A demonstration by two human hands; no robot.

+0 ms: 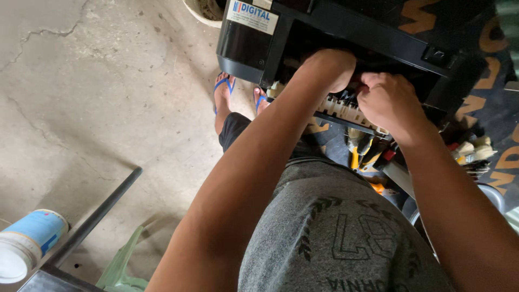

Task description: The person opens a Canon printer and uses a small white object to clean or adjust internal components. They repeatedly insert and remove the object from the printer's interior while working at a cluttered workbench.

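A black printer (346, 32) sits at twelve o'clock, its white roller strip (346, 111) exposed. The left hand (327, 67) curls into the opening, grip hidden; the right hand (389, 100) closes on the strip. Tools (367, 148) lie below; a can (27, 243) at eight o'clock.

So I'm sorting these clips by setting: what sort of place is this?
Probably a small repair workshop: both hands, left hand and right hand, work inside an opened black printer, hand tools lie below it, and the floor is cracked bare concrete.
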